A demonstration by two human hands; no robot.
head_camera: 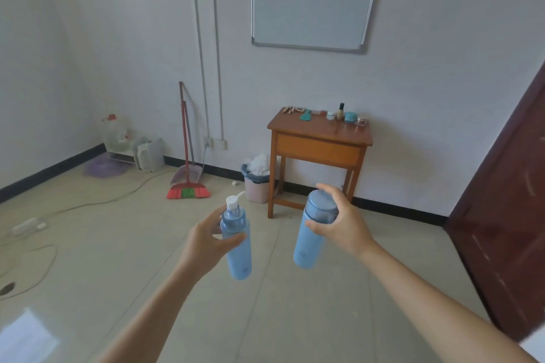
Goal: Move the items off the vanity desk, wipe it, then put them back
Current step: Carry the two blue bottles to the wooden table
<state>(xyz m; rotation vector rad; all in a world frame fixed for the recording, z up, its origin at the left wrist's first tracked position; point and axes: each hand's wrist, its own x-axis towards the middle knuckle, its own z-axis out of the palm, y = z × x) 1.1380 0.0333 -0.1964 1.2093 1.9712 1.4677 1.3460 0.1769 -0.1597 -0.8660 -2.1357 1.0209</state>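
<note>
My left hand grips a light blue pump bottle with a white nozzle, held upright over the floor. My right hand grips a second light blue bottle just below its rounded cap. Ahead against the wall stands the small wooden vanity desk, a few steps from both hands. On its top lie several small cosmetics: a teal piece, a white jar, a dark-capped bottle, a teal jar and a small clear jar.
A pink waste bin full of paper stands left of the desk. A red broom and dustpan lean on the wall. Cables and a power strip cross the floor at left. A dark wooden door stands open at right. A whiteboard hangs above.
</note>
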